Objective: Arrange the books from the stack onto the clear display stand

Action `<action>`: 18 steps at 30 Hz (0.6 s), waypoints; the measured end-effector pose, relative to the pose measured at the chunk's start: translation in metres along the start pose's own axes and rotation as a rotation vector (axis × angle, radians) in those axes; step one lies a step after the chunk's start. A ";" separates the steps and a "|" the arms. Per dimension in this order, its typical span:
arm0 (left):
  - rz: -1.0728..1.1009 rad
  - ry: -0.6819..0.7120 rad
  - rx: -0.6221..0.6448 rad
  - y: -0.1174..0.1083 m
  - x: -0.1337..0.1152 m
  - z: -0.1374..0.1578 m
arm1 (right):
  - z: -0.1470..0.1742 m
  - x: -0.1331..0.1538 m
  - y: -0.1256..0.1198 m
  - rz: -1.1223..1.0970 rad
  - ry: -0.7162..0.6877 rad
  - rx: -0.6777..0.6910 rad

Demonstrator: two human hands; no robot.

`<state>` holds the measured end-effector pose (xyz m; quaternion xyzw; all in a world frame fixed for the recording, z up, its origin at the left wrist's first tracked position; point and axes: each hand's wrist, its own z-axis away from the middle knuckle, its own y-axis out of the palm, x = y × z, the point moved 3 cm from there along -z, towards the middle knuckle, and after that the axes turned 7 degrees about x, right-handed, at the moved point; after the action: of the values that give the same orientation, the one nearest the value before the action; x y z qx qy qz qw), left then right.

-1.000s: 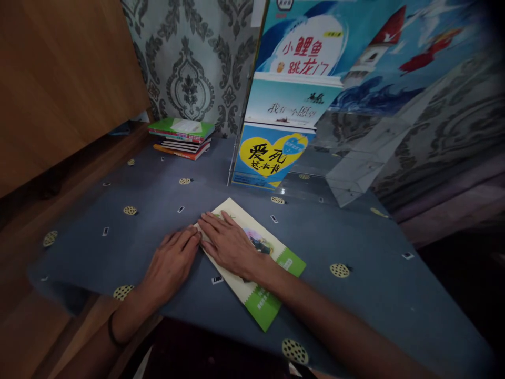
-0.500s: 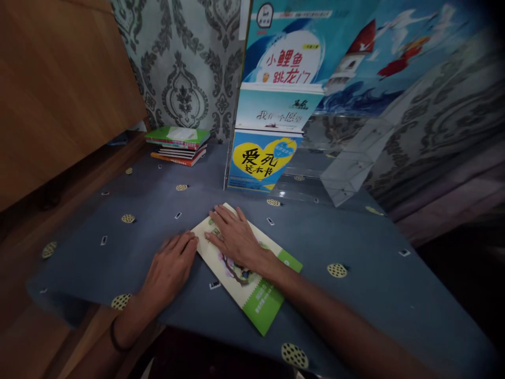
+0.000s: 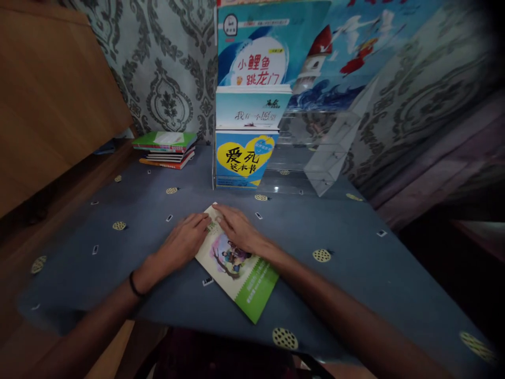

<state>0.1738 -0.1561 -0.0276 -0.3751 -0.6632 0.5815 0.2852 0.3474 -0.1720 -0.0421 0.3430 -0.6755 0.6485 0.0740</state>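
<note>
A thin book (image 3: 224, 258) with a cream and green illustrated cover lies flat and slanted on the cloth-covered table. My left hand (image 3: 188, 237) rests at its upper left edge, fingers stretched out with the tips on the cover. Over the upper right edge lies my right hand (image 3: 240, 229), its fingers extended towards the top corner and its thumb side on the cover. The right forearm crosses the green lower right part of the book. Neither hand visibly lifts it.
A clear acrylic display rack (image 3: 325, 158) stands behind, holding a blue and yellow book (image 3: 246, 158), a pale blue book (image 3: 250, 110) and larger picture books. A stack of books (image 3: 168, 147) sits at the back left. A wooden cabinet (image 3: 55, 95) borders the left side.
My right hand has slid off the middle of the cover to its upper right edge, uncovering the picture. My left hand has moved up and right onto the book's edge. The view has shifted slightly.
</note>
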 end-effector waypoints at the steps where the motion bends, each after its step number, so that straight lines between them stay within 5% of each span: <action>1: -0.003 0.007 0.011 0.003 0.001 -0.009 | 0.007 -0.001 -0.003 0.014 0.008 -0.011; 6: -0.019 0.031 0.057 0.009 0.005 -0.040 | 0.055 -0.008 -0.022 0.071 0.050 -0.005; 11: -0.089 0.054 -0.028 0.014 0.005 -0.046 | 0.100 -0.029 -0.035 -0.030 0.083 -0.130; 18: -0.067 0.096 -0.071 0.015 0.006 -0.049 | 0.110 -0.040 -0.041 -0.122 0.012 -0.124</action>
<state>0.2135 -0.1233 -0.0352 -0.3901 -0.6811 0.5291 0.3225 0.4386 -0.2556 -0.0464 0.3746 -0.6917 0.6017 0.1386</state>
